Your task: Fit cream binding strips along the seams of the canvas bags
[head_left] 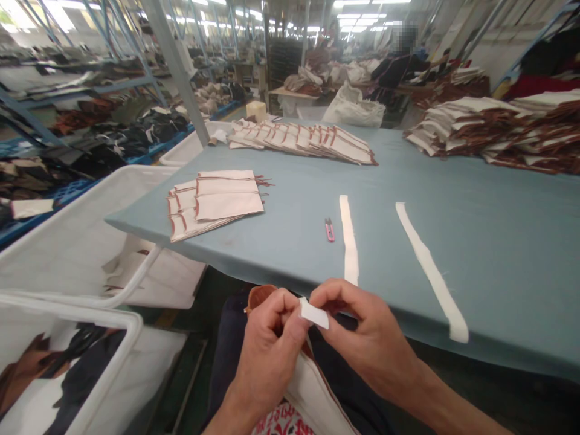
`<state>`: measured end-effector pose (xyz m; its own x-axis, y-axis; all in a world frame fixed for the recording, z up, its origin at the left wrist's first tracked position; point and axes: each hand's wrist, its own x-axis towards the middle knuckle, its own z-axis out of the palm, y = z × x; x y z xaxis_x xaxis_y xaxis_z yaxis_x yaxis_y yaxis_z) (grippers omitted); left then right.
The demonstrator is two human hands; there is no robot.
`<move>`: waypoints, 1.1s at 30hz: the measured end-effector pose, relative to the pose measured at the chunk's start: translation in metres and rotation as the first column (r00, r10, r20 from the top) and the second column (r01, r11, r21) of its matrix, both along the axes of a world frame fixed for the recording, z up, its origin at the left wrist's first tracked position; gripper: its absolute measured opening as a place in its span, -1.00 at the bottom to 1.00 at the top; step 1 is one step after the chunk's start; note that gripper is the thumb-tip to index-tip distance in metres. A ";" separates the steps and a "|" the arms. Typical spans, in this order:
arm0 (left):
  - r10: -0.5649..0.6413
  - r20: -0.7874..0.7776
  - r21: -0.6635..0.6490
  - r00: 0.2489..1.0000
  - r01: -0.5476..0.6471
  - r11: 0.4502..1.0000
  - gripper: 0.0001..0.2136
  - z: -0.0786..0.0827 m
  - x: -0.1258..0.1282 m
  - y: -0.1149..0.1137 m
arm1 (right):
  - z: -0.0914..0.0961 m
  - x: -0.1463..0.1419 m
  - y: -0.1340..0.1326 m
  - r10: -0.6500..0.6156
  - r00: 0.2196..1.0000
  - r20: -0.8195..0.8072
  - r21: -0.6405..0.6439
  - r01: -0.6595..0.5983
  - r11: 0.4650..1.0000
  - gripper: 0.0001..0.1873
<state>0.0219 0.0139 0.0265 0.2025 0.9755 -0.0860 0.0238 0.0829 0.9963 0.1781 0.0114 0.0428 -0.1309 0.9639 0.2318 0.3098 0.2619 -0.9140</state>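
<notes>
Below the near edge of a blue table, a left hand and a right hand pinch a small white tab over a cream cloth piece on the lap. On the table, pink snips lie just beside a white strip, with a longer strip to the right, a cream stack at the left corner and a fanned row toward the far end. White bins stand left of the table.

No legible text anywhere
</notes>
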 end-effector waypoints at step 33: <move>-0.009 0.069 -0.193 0.998 0.022 0.981 -0.60 -0.004 0.008 0.012 | -0.005 -0.003 0.003 -0.196 0.980 0.031 -0.025 0.197 0.980 -0.72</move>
<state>0.0301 0.0262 0.0228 0.2295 0.9385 -0.2581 -0.0403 0.2741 0.9609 0.1747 0.0140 0.0381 0.0559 0.9775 0.2034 0.3786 0.1678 -0.9102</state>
